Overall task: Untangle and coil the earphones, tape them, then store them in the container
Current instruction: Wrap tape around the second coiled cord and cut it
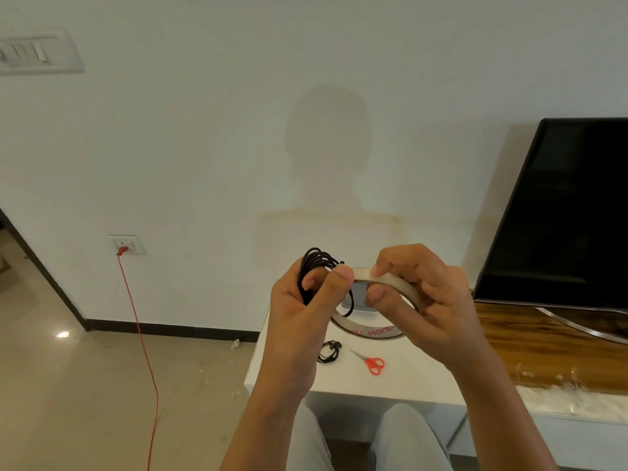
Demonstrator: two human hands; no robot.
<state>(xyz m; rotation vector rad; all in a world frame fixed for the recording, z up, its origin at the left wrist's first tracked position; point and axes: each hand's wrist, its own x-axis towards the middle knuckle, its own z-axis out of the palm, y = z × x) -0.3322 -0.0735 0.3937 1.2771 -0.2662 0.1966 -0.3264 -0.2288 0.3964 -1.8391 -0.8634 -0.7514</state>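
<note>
Left hand [306, 307] grip: fingers curled round coiled earphones [316, 263], thumb against tape roll [370, 334]. Right hand [428, 300] grip: pinching tape roll's top edge. Below tape roll, on white bench [407, 379]: tangled earphones [329, 351], red scissors [372, 362].

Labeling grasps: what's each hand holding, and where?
Left hand grips the coiled black earphones around the bundle; right hand pinches the tape roll at its outer rim.
</note>
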